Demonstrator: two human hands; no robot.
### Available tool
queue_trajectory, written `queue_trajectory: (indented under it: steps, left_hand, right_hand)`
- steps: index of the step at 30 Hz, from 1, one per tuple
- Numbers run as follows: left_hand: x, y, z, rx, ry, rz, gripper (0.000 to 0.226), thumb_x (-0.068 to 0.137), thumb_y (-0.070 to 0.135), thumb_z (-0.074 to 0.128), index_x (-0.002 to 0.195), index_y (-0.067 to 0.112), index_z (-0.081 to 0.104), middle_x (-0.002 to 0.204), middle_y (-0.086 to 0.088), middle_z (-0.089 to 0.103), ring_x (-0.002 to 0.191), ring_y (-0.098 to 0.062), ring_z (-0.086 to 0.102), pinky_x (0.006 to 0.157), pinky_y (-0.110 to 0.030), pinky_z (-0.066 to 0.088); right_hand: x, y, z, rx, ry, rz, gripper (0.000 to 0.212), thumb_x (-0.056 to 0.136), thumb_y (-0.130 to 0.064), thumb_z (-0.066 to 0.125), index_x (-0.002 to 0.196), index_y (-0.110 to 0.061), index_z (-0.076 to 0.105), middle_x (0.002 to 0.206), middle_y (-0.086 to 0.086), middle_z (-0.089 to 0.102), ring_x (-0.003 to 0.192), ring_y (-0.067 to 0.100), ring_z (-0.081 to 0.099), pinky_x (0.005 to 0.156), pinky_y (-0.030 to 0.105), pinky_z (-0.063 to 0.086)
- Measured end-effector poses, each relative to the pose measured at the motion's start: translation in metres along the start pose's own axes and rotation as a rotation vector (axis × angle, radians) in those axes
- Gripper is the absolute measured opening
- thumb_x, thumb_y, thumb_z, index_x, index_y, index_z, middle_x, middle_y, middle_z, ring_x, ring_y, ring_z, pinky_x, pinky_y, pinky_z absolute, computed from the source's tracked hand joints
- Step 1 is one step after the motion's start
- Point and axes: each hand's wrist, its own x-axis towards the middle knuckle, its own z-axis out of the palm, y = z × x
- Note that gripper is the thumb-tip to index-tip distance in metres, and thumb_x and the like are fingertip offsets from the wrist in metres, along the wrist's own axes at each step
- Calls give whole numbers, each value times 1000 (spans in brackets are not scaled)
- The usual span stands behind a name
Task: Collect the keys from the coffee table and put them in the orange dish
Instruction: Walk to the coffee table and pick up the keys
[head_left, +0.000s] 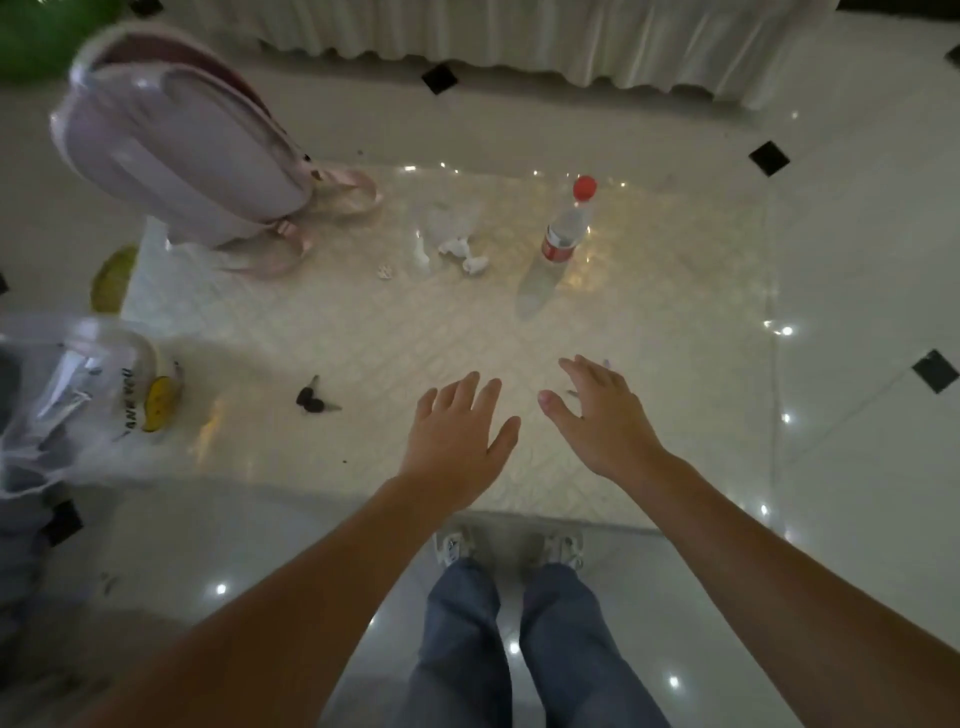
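both hands over the bench, nothing picked up yet

the keys (314, 399) lie well to the left of our left hand (457, 436), the nearer one; their long axis we cannot tell. our right hand (597, 415) hovers too, fingers spread and empty on both.

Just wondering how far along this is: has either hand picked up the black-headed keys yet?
No: the black-headed keys lie on the glossy coffee table, apart from the open, empty left hand and right hand.
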Motion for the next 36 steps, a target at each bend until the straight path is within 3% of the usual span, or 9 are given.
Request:
queue_trajectory:
  steps: [4,13,19,26,32,36]
  left_hand:
    - [25,-3,71,39,-56,54,66,96,58,14,148,19,25,156,-11,32,142,-30,32,118,-49,25]
    - [51,-34,194,102,-121,80,61,99,51,21,147,15,27,156,-12,32,141,-30,32,117,-48,27]
    - [64,-39,213,68,-57,87,56,99,47,27,144,14,33,151,-12,40,137,-29,39,113,-47,31]
    - [72,-36,205,106,-59,89,59,98,50,23,145,16,32,153,-12,37,139,-29,34,115,-50,28]
    - [78,-44,208,174,-108,168,63,96,53,17,145,16,31,153,-13,36,140,-30,34,116,-50,27]
    - [77,-38,215,147,-78,165,60,97,52,20,143,17,33,151,-12,39,137,-29,37,114,-49,30]
  right_hand:
    - [24,42,54,-14,-12,29,64,94,-58,37,146,-21,34,156,3,33,142,25,29,113,49,29]
    - [49,123,151,-47,-63,78,62,96,-53,41,147,-18,35,158,6,26,143,26,23,113,45,25]
    - [49,142,175,19,-8,88,60,95,-49,46,145,-18,37,158,6,28,143,26,24,111,45,25]
    - [74,146,150,-52,85,26,60,91,-41,54,144,-19,37,156,9,29,143,30,22,111,48,28]
    - [118,155,143,-189,40,161,75,88,-44,60,148,-18,23,161,11,9,146,38,6,112,52,24]
    - [119,159,152,-213,23,172,65,87,-38,62,141,-18,33,158,11,13,140,34,20,102,47,39]
